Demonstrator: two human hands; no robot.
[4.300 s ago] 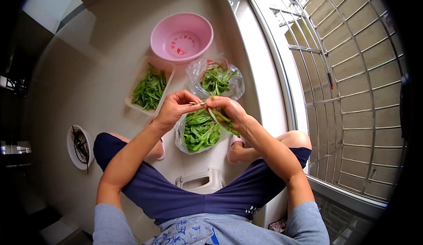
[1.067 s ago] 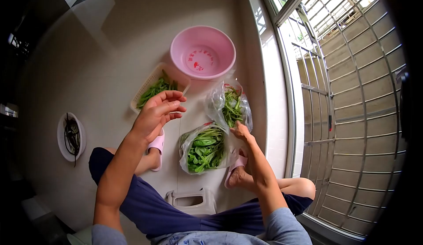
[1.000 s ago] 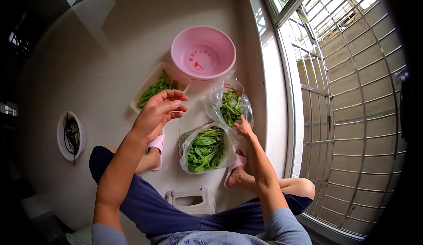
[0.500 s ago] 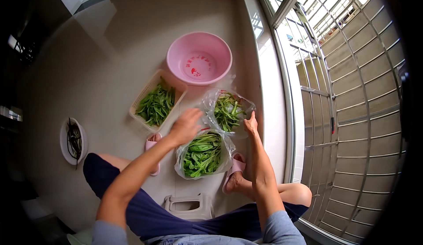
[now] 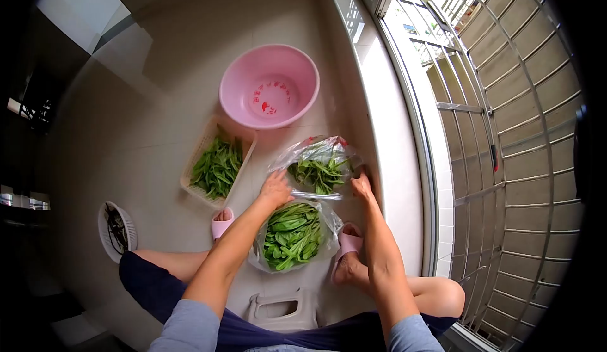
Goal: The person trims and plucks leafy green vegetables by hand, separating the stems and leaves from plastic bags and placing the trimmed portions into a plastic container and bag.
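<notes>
A clear plastic bag [image 5: 302, 151] with leafy greens [image 5: 319, 173] in it lies spread between my hands. My left hand [image 5: 276, 189] is at the bag's left edge, its fingers closed on the plastic. At the opposite edge, my right hand [image 5: 361, 186] grips the film, its fingertips partly hidden. Nearer my feet, a second plastic bag [image 5: 330, 246] stands open, full of broad green leaves [image 5: 292, 235]. To the left, a cream rectangular basket [image 5: 190, 186] holds loose green leaves [image 5: 218, 165].
A pink basin [image 5: 269, 86] stands beyond the basket and bags. Far left is a small white basket [image 5: 129, 228] with dark stems inside. A grey plastic stool [image 5: 284, 311] is below me. A raised ledge [image 5: 379, 111] and barred window [image 5: 518, 162] run along the right.
My left hand has come from above the left side onto the upper bag's edge. The bag is now pulled wider between both hands, and the view has shifted slightly.
</notes>
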